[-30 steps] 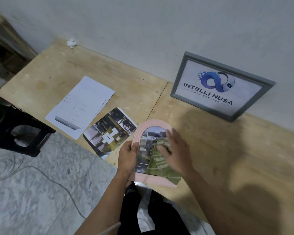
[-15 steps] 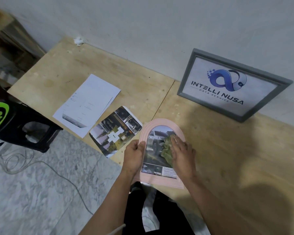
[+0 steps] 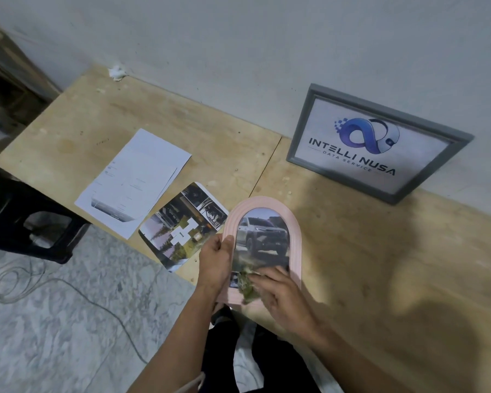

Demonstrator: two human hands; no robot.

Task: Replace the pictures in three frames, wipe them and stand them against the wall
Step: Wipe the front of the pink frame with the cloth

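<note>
A pink arched frame [image 3: 293,222] with a car picture lies flat at the table's near edge. My left hand [image 3: 216,258] grips its left side, thumb on the front. My right hand [image 3: 278,290] presses a crumpled green cloth [image 3: 248,282] onto the lower part of the picture. A grey rectangular frame [image 3: 380,143] with a logo print leans upright against the wall at the back right. A loose photo print [image 3: 184,225] lies left of the pink frame.
White printed sheets [image 3: 133,180] lie on the wooden table [image 3: 366,265] further left. A white crumpled wad [image 3: 116,72] sits at the wall. A black stool [image 3: 31,222] and a cable [image 3: 68,287] are on the marble floor to the left.
My right hand has dragged the green cloth from the middle of the picture down to its lower edge. The left hand keeps its grip on the frame's left side.
</note>
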